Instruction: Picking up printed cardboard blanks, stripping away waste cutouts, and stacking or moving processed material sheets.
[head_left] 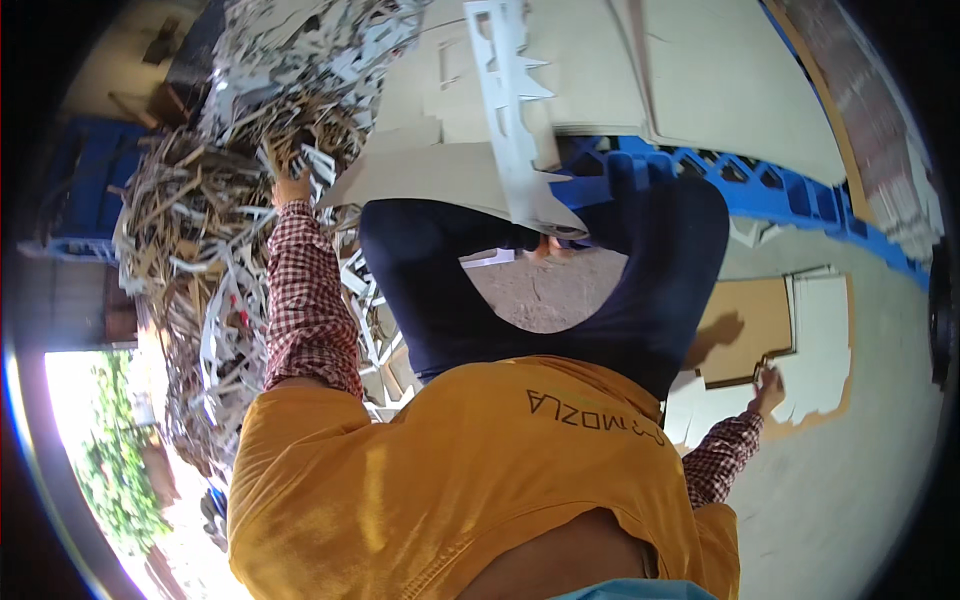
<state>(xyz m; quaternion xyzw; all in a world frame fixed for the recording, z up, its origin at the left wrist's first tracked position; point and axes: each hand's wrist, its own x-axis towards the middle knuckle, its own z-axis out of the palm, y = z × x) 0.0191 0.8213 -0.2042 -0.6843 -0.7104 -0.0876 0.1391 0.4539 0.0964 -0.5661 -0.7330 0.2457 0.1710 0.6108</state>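
My left hand [292, 188] reaches to the left into a heap of cut cardboard scrap [190, 215]. Loose strips cross in front of its fingers, so its grip is hidden. On the right, my right hand [768, 390] has its fingers closed at the notched edge of a brown cardboard piece [745, 320]. That piece lies over white-faced cardboard sheets [825, 345] low on the right. Between my knees and the pallet, a grey cardboard sheet [420, 175] lies across, with a white jagged-edged strip [512, 120] over it.
Ahead, large cardboard sheets [720, 75] are stacked on a blue plastic pallet [790, 195]. More stacked board [850, 90] stands at the far right. Grey floor [840, 480] extends on the right. Another blue pallet [90, 180] is at the far left, above a bright opening.
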